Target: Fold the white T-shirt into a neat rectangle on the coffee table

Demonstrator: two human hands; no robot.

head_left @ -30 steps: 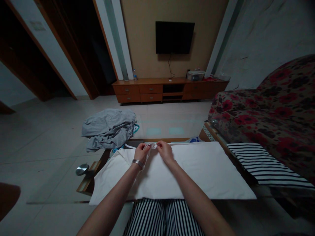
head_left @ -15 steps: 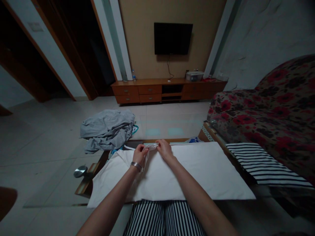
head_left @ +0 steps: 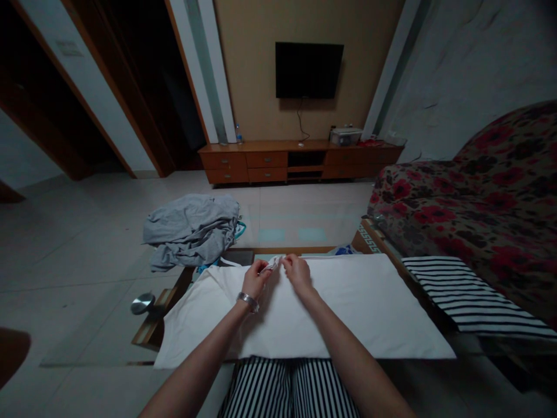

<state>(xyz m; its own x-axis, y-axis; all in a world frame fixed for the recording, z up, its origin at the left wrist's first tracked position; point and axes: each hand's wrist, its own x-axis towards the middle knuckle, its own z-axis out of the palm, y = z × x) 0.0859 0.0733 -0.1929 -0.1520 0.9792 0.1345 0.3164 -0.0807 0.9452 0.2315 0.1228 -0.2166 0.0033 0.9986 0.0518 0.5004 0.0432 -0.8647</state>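
Observation:
A white cloth (head_left: 348, 307) lies spread flat on a glass-topped table in front of me. At its far edge, my left hand (head_left: 255, 280), with a metal bangle on the wrist, and my right hand (head_left: 297, 271) pinch a small bunched bit of the white cloth (head_left: 273, 264) between them. Both hands have their fingers closed on that fabric, close together. My striped trousers (head_left: 289, 389) show below the table edge.
A heap of grey clothes (head_left: 191, 229) sits on the table's far left. A striped folded garment (head_left: 465, 296) lies at the right beside a red floral sofa (head_left: 478, 203). A wooden TV cabinet (head_left: 296, 159) and wall TV (head_left: 308, 69) stand beyond. A small metal lid (head_left: 143, 303) rests left.
Both hands have drawn slightly toward me and closer together, lifting a small bunch of the cloth's far edge. The view shifted a little.

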